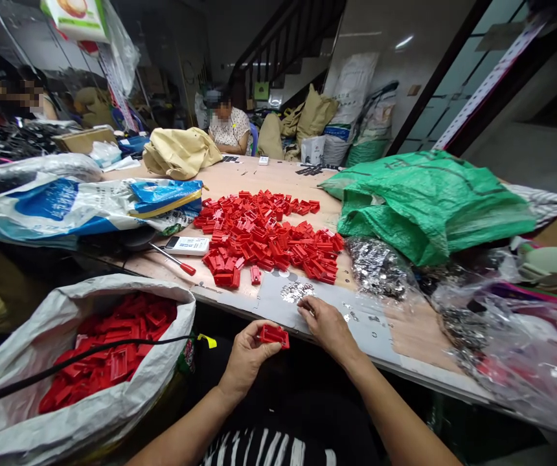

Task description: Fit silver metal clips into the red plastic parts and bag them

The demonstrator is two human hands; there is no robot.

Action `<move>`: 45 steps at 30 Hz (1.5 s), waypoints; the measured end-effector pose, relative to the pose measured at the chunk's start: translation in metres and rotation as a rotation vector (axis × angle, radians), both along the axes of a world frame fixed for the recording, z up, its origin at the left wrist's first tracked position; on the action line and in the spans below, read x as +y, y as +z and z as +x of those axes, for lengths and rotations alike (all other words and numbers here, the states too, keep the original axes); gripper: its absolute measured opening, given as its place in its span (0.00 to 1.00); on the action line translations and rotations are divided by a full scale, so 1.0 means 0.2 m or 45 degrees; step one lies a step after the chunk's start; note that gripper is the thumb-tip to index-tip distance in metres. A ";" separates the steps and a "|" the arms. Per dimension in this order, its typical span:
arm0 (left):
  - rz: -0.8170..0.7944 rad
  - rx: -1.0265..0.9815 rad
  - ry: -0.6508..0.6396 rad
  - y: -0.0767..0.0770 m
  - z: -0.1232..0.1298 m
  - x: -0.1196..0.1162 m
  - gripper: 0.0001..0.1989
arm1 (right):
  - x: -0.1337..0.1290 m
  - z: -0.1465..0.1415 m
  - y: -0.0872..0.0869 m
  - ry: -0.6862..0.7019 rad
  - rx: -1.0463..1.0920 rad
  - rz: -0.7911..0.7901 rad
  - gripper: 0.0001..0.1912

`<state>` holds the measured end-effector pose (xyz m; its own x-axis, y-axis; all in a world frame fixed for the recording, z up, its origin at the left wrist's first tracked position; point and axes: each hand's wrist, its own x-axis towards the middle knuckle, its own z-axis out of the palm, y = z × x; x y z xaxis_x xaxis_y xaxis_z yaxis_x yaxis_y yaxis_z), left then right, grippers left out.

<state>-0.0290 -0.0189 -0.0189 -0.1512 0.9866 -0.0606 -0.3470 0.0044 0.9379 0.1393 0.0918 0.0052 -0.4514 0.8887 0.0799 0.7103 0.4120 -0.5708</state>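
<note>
Left fingers [269, 350] gripping red casing [275, 336], lower centre of frame | right fingers [310, 304] curled beside metal pieces [294, 292] | right grip unclear

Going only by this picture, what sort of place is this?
Probably a small-parts workshop: red parts heaped on the table, an open sack of more, and a pile of shiny metal pieces.

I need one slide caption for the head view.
Left hand holding a red part, right hand near small silvery pieces, more red parts piled beyond.
</note>
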 end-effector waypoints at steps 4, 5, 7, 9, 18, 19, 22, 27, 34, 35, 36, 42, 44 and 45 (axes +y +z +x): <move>0.019 0.106 0.038 -0.02 -0.01 0.02 0.15 | 0.09 -0.06 -0.03 -0.011 -0.283 0.136 0.07; 0.031 0.161 0.045 -0.02 -0.02 0.02 0.15 | 0.10 -0.08 -0.03 -0.011 -0.300 0.133 0.06; 0.056 0.290 0.062 -0.02 -0.03 0.02 0.15 | 0.12 -0.11 -0.05 -0.008 -0.327 0.133 0.05; 0.080 0.421 0.075 -0.02 -0.05 0.02 0.15 | 0.13 -0.13 -0.05 -0.006 -0.356 0.134 0.04; 0.183 0.694 0.107 0.00 -0.06 0.04 0.14 | 0.13 -0.13 -0.06 0.011 -0.375 0.152 0.01; 0.192 0.701 0.109 0.00 -0.05 0.05 0.14 | 0.13 -0.13 -0.07 0.013 -0.367 0.152 0.01; 0.206 0.714 0.103 0.00 -0.05 0.05 0.13 | 0.13 -0.12 -0.07 0.024 -0.321 0.149 0.01; 0.163 0.714 0.114 0.01 -0.04 0.06 0.13 | 0.13 -0.09 -0.08 0.043 -0.190 0.109 0.03; 0.129 0.721 0.128 0.00 0.00 0.11 0.13 | 0.13 -0.05 -0.06 0.012 0.385 -0.366 0.09; 0.128 0.726 0.140 0.00 0.00 0.12 0.13 | 0.12 -0.05 -0.05 0.003 0.484 -0.478 0.11; 0.127 0.732 0.155 0.00 0.01 0.13 0.13 | 0.11 -0.06 -0.04 0.001 0.574 -0.588 0.13; 0.149 0.736 0.210 0.00 0.05 0.17 0.13 | 0.01 -0.10 -0.03 0.020 0.839 -0.818 0.19; 0.157 0.722 0.212 0.00 0.06 0.17 0.14 | -0.01 -0.10 -0.05 0.025 0.867 -0.772 0.19; 0.157 0.715 0.212 0.00 0.06 0.17 0.14 | -0.01 -0.10 -0.05 0.023 0.868 -0.742 0.19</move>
<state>-0.0169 0.0150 -0.0199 -0.2805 0.9415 0.1870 0.2157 -0.1280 0.9680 0.1198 0.0899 -0.0054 -0.4852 0.8653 -0.1258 0.1366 -0.0671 -0.9883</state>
